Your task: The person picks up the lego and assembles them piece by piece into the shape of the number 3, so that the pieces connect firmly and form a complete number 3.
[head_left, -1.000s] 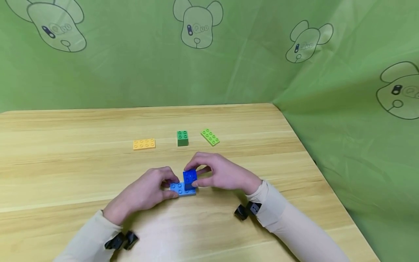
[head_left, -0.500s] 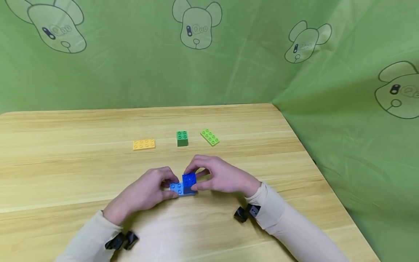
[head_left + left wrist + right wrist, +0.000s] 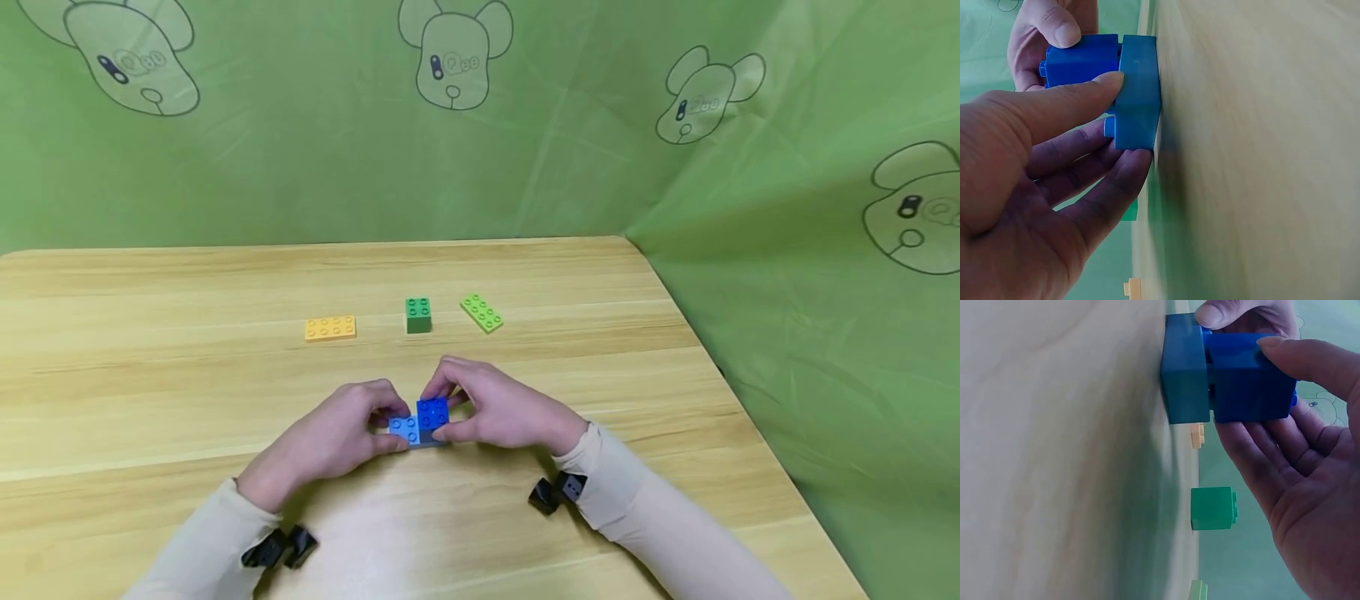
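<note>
A light blue building brick, two studs wide, lies flat on the wooden table. My left hand grips its left end between thumb and fingers. Over its right half sits a square dark blue brick, pinched by my right hand with the thumb on the near side and fingers behind. In the right wrist view, a thin dark gap runs between the dark blue brick and the light blue brick. Two of the light blue brick's studs show beside the left fingers; its right half is covered.
Farther back on the table lie a flat orange plate brick, a square green brick and a flat lime plate brick. A green printed curtain hangs behind the table and along its right side.
The dark blue brick has come down and slightly left, from above the light blue brick onto its right half. My right hand has moved with it; the left hand stays put.
</note>
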{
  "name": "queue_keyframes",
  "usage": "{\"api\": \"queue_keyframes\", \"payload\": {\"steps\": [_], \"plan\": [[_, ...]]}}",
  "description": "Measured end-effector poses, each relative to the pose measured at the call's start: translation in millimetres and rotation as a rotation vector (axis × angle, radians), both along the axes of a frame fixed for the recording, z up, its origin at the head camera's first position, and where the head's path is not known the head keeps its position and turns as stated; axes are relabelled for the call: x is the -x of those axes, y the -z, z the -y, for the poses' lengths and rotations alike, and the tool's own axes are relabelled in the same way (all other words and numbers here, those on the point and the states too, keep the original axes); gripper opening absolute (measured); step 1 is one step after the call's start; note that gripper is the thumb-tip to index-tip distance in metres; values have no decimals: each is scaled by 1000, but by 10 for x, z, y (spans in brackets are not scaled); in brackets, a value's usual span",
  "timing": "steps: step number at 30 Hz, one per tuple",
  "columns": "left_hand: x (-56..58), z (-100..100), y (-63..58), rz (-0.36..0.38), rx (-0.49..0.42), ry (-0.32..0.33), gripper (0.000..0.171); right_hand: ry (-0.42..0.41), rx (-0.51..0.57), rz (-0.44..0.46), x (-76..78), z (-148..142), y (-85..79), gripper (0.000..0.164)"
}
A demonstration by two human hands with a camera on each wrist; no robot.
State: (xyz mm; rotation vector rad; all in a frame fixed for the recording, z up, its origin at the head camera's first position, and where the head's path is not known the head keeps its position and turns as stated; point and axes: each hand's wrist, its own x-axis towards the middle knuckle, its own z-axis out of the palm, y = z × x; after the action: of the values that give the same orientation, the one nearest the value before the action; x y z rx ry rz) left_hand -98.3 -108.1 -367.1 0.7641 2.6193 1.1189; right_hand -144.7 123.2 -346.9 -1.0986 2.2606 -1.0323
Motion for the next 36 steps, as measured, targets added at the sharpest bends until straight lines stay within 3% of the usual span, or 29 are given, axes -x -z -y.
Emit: {"api": "queue_keyframes", "payload": {"steps": [13, 23, 36], "plan": [[12, 1, -1, -20, 0, 8, 22, -17, -55, -74, 31, 7, 0, 31], [49, 2, -15, 5, 10, 46, 21, -28, -9, -83, 47, 12, 83, 32], [66, 0, -36, 37, 24, 48, 22, -32, -87, -81, 38, 38, 46, 33]]}}
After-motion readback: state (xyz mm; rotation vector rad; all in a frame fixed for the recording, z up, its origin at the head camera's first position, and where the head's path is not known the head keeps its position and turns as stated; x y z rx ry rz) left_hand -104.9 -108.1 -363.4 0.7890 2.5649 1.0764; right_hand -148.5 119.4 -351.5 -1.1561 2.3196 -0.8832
